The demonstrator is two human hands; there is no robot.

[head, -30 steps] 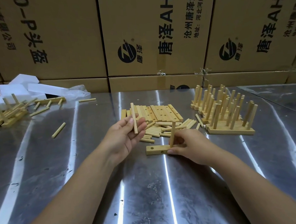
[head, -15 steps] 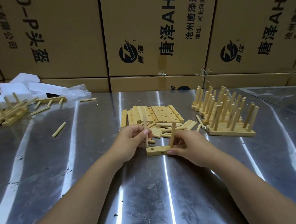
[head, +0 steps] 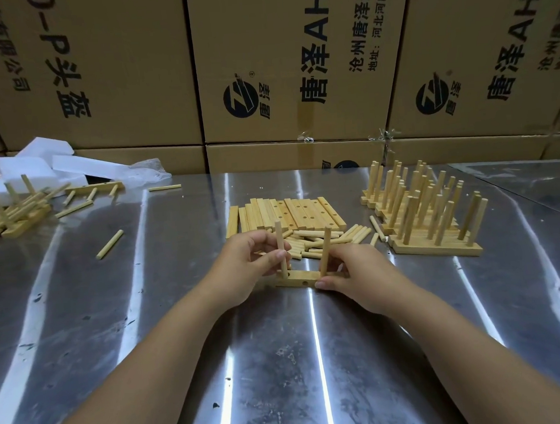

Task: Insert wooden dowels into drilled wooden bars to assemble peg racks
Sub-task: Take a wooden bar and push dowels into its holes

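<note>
A drilled wooden bar [head: 298,280] lies flat on the steel table in front of me. My left hand [head: 243,269] pinches an upright dowel [head: 280,241] whose lower end sits at the bar's left end. My right hand [head: 357,272] grips the bar's right end, thumb on its front face. A second dowel [head: 325,250] stands upright in the bar beside my right fingers. Behind lie a heap of loose dowels [head: 323,243] and a stack of drilled bars [head: 288,216].
Finished peg racks [head: 433,222] stand at the right. At the left lie more racks [head: 13,215], scattered dowels [head: 109,244] and white foam blocks [head: 30,165]. Cardboard boxes [head: 295,63] wall off the table's back edge.
My left hand carried a dowel from above the pile down to the bar's left end and stood it upright there. My right hand stayed on the bar.
</note>
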